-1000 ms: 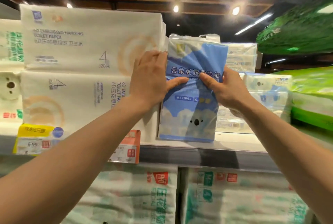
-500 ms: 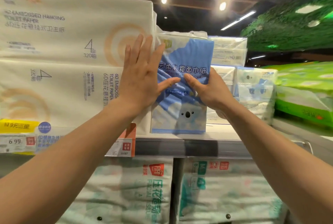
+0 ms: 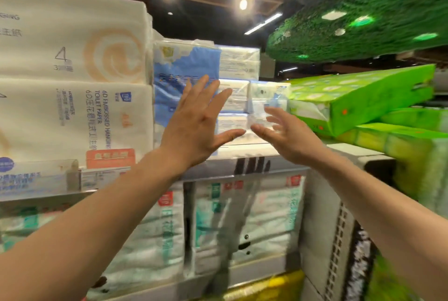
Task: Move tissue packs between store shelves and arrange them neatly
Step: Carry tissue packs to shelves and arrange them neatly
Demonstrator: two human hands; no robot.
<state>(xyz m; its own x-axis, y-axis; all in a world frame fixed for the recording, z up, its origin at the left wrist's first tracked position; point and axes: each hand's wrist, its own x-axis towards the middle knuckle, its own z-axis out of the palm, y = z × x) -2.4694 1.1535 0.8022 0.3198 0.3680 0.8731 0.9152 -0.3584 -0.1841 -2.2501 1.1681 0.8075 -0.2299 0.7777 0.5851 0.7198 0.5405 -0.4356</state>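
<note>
Up at the high shelf, nothing held now. Left hand (image 3: 194,126) flat and wide open, fingers straight and spread, right in front of the blue tissue pack (image 3: 180,65); touching it or just off it, cannot tell. Right hand (image 3: 288,136) open too, fingers loose and a bit blurry, off to the side of the pack and in front of the small clear-wrapped packs (image 3: 238,63). Half a second ago, both hands tight on the blue front, thumbs pressing in; now let go, both of them. Blue tissue pack standing up straight on the shelf (image 3: 211,172), its left side snug against the big white toilet paper packs (image 3: 72,116), with the small clear-wrapped packs just behind and to its right. Looks put in its place, not tipping, not leaning. Further right, bright green packs (image 3: 363,97) lying tilted in a loose pile, well apart from the blue one. Down below, more white and green bags (image 3: 254,216) on the lower shelf. So, most likely, this one pack done, and time to fetch the next one or to tidy the messy green pile. Worth a quick look first for any wobble.
</note>
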